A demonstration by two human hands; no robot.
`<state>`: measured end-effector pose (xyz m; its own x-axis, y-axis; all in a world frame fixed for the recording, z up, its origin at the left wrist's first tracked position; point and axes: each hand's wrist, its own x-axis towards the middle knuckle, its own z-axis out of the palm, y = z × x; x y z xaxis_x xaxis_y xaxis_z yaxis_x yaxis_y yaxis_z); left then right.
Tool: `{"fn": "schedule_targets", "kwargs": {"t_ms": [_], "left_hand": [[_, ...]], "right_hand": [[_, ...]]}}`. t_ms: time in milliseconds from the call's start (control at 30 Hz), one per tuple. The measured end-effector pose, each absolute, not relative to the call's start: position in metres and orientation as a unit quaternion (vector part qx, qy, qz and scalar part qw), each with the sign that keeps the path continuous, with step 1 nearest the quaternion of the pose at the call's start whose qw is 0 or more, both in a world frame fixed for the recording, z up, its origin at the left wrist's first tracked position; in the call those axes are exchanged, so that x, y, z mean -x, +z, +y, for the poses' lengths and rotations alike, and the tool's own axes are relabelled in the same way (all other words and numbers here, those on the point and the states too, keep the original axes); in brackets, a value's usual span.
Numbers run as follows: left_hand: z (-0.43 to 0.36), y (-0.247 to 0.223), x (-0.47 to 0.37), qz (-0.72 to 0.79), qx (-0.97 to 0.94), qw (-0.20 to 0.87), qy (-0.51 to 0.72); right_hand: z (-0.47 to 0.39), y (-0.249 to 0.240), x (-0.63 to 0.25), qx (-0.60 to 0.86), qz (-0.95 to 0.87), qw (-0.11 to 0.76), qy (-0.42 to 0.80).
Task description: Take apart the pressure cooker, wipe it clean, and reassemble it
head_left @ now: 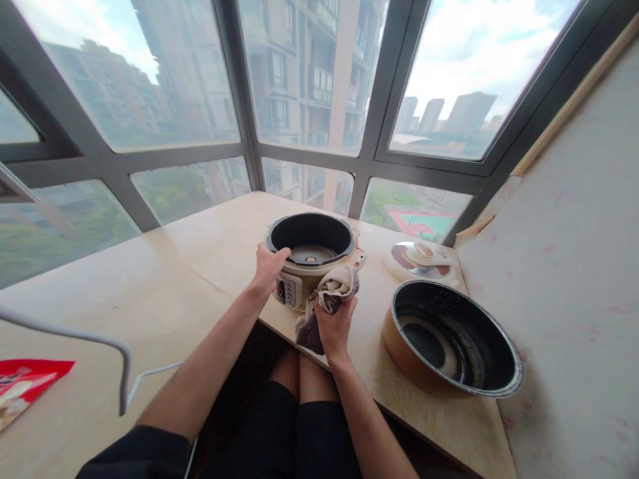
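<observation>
An electric pressure cooker (294,293) stands lidless near the front edge of the sill, its dark inside showing a round plate at the bottom. My left hand (269,266) grips the cooker's rim at the left, thumb over the top edge. In my right hand (335,327) is a bunched brown and cream cloth (339,285), held against or just in front of the cooker's front right side; part of it hangs below my fingers. The inner pot (394,339), black inside and brownish-gold outside, sits at the right. Behind it lies the cooker's white and brown lid (422,259).
The pale stone sill (200,266) runs along tall windows with dark frames (252,146). At the left are a red packet (30,389) and a bent white-grey tube (90,336). A papered wall (574,279) borders the right side.
</observation>
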<state>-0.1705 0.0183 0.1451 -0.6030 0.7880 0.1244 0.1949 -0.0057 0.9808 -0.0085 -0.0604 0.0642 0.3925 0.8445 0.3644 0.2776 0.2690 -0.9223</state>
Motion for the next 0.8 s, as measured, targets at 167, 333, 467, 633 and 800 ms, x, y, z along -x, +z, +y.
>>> {"fn": "schedule_targets", "kwargs": {"t_ms": [167, 333, 467, 633, 800], "left_hand": [[0.019, 0.156, 0.183, 0.644, -0.390, 0.280, 0.595], [0.023, 0.163, 0.198, 0.636, -0.426, 0.299, 0.570], [0.027, 0.169, 0.211, 0.619, -0.458, 0.332, 0.544], [0.031, 0.178, 0.230, 0.575, -0.507, 0.402, 0.501], [0.034, 0.187, 0.245, 0.537, -0.543, 0.439, 0.473]], "right_hand": [[-0.063, 0.062, -0.006, 0.549, -0.533, 0.604, 0.221], [-0.055, 0.052, -0.018, 0.541, -0.514, 0.621, 0.239], [-0.047, 0.049, -0.030, 0.529, -0.514, 0.610, 0.290], [-0.044, 0.058, -0.043, 0.530, -0.490, 0.603, 0.339], [-0.040, 0.073, -0.050, 0.525, -0.471, 0.608, 0.365]]}}
